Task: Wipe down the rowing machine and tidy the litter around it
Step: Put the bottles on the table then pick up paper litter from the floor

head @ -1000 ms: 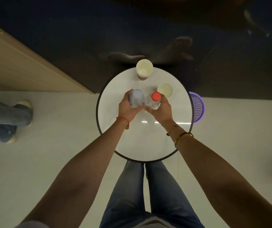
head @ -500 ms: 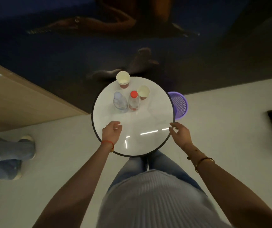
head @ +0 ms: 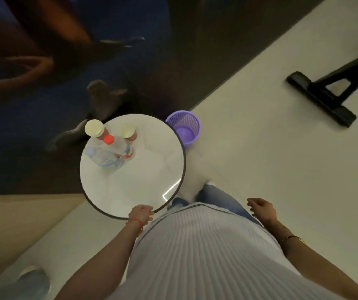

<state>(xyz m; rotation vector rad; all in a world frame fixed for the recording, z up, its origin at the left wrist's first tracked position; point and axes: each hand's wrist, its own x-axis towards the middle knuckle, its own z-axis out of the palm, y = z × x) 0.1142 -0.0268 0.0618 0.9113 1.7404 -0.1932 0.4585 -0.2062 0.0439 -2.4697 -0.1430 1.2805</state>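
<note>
Plastic bottles (head: 109, 151) and paper cups (head: 94, 127) were crowded at the far edge of the round counter (head: 130, 191), gripped by the left hand (head: 141, 213) while the right hand (head: 261, 210) hung loosely open, so toppling could be risked if jolted.

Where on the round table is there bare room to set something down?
The near and right parts of the round table are bare, from the bottles to the rim by the left hand. The far-left part is crowded: red-capped bottle, clear bottle and two paper cups stand bunched together.
</note>
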